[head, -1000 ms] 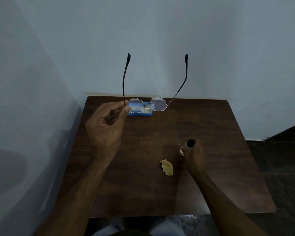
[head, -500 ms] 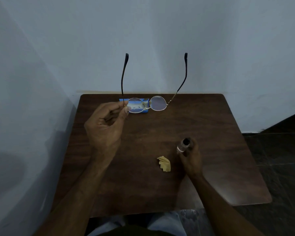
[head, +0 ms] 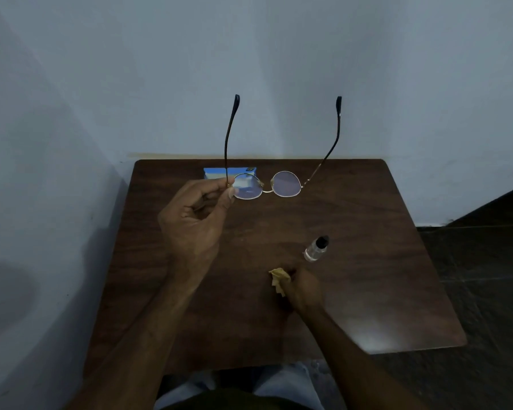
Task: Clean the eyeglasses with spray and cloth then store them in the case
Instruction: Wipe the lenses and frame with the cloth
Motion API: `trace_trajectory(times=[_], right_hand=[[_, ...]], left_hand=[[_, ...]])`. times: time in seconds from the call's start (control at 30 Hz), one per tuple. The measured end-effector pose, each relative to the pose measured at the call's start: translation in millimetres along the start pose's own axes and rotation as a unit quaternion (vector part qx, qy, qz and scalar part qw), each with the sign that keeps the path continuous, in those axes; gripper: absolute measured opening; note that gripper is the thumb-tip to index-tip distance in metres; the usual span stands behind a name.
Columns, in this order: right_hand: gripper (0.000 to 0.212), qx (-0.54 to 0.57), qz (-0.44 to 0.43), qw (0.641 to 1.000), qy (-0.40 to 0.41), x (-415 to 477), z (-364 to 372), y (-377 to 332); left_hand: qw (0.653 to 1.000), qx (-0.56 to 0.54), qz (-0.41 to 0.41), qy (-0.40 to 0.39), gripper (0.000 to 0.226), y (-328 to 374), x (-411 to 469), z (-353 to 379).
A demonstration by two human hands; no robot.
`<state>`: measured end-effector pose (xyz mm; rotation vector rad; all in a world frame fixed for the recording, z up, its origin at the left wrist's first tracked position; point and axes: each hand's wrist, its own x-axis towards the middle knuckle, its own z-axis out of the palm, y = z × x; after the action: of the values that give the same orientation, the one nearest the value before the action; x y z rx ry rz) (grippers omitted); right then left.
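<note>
Presently we find the left hand point(head: 194, 223) raised above the table point(head: 367, 291), thumb and forefinger pinched on the eyeglasses point(head: 267, 184) at the hinge end of one lens rim. The eyeglasses are held clear of the tabletop with both temples unfolded and pointing up and away toward the wall point(head: 279, 69); the two round lenses face roughly toward the wearer of the camera.

We note the right hand point(head: 304, 288) low on the table, near its front half, fingers closed over a crumpled yellow cloth point(head: 277, 278); part of the cloth protrudes to the left of the knuckles. Whether the cloth is lifted or still lies on the wood we cannot tell.

Containers: a small clear spray bottle point(head: 316, 249) with a dark cap stands on the table just beyond the right hand, apart from it and touched by neither hand. We cannot tell its liquid level. A blue case point(head: 216, 173) lies at the far edge of the table by the wall, partly seen through and behind the held lens. Whether it is open, and what it holds, we cannot determine from this angle.
</note>
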<state>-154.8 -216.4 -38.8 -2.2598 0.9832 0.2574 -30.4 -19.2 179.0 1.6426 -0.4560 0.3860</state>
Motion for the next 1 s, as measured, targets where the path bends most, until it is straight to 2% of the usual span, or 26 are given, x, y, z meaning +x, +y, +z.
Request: trace_trajectory(times=[0.07,0.13,0.23,0.3,0.33,0.43,0.53,0.67,0.73,0.77,0.87,1.0], right_hand=[[0.024,0.029,-0.005,0.999,-0.026,5,3,-5],[0.013,0.161,-0.01,0.986,-0.045,1,-3,-18],[0.011,0.374,-0.005,0.925,-0.066,-15,-31,-51],[0.004,0.453,-0.035,0.886,-0.091,-29,-56,-76],[0.009,0.482,-0.048,0.869,-0.099,-37,-70,-87],[0.025,0.535,-0.106,0.831,-0.112,-65,-109,-118],[0.035,0.546,-0.17,0.816,-0.085,-94,-138,-147],[0.021,0.563,-0.234,0.792,-0.023,-117,-167,-185],[0.017,0.542,-0.292,0.788,0.014,-121,-176,-201],[0.015,0.5,-0.33,0.799,0.049,-121,-178,-209],[0.008,0.289,-0.428,0.839,0.172,-116,-179,-229],[0.01,0.077,-0.478,0.848,0.218,-108,-164,-237]], left_hand=[[1.0,-0.002,0.002,-0.003,0.023,-1,1,-1],[1.0,0.004,0.006,-0.004,0.024,-2,2,-5],[1.0,0.001,0.004,-0.001,0.024,-5,5,-11],[1.0,0.002,0.0,0.003,0.024,-7,8,-15],[1.0,0.003,0.0,0.006,0.025,-8,9,-16],[1.0,-0.004,-0.007,0.015,0.025,-10,12,-19],[1.0,-0.007,-0.007,0.012,0.025,-10,13,-20],[1.0,-0.016,-0.001,0.006,0.024,-6,12,-19],[1.0,-0.018,0.002,0.004,0.024,-5,11,-19],[1.0,-0.018,0.004,0.002,0.025,-5,11,-19],[1.0,-0.01,0.018,0.001,0.027,-3,11,-19],[0.998,0.009,0.054,0.013,0.029,-2,11,-23]])
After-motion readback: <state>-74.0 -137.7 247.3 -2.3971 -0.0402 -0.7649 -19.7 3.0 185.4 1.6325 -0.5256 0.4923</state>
